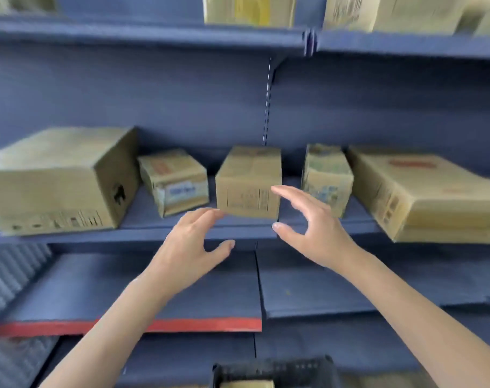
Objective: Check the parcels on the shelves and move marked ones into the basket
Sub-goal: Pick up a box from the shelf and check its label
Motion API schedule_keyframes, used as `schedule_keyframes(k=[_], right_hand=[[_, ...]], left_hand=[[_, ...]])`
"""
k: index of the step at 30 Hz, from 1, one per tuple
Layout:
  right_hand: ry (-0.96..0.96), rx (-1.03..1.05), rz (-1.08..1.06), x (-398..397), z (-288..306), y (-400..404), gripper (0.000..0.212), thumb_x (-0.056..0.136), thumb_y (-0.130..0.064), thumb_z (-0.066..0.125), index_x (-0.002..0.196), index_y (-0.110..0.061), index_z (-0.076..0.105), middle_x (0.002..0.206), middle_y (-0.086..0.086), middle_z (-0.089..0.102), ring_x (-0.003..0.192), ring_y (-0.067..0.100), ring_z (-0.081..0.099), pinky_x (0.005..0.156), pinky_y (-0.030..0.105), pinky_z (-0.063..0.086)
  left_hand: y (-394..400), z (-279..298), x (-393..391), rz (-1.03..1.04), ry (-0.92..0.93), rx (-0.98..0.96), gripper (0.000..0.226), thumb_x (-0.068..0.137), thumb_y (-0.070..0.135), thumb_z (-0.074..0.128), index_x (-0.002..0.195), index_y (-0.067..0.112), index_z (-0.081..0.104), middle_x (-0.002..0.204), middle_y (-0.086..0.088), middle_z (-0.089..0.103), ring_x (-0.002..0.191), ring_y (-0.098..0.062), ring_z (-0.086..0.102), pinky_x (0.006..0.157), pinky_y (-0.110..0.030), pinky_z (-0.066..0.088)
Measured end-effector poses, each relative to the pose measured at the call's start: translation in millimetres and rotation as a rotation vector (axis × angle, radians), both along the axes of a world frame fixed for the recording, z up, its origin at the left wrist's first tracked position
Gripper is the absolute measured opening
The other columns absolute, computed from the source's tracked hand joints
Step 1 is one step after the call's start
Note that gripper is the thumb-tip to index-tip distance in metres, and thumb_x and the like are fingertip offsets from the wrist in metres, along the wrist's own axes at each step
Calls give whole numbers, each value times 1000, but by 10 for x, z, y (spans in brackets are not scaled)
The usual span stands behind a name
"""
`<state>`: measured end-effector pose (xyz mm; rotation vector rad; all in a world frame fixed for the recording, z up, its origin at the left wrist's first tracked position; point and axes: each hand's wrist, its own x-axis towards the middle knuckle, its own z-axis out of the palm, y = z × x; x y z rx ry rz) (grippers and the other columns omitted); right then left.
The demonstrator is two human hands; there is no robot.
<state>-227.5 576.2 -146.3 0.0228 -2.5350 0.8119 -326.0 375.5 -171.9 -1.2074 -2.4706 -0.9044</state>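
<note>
Five boxes sit on the middle shelf (154, 233). Both hands, the left hand (193, 247) and the right hand (314, 228), are spread open and empty, flanking the middle box (249, 182). One basket (274, 371) sits below.

Blue metal shelving (182, 236) — red edge strip (204, 325) low left.

Five brown parcels (248, 182) sit upright along the blue shelf (143, 231); markings blurred, perhaps printed labels.

Five brown cardboard parcels sit in a row on the blue metal middle shelf (143, 232). The small centre carton (248, 182) stands between a labelled box (174, 180) on its left and a printed one (326, 177) on its right. Below and in front lies a black mesh basket (274, 369).
</note>
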Motion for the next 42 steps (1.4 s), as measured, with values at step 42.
schedule_keyframes(k=[42], right_hand=[[18, -152, -292, -1742, 2883, 737, 80, 90, -27, 52, 148, -10, -2, 155, 8, 17, 136, 24, 31, 97, 28, 32]], left_hand=[[1204, 3079, -1841, 315, -160, 69, 37, 87, 12, 43, 120, -2, 34, 126, -22, 46, 115, -38, 45, 86, -34, 38]])
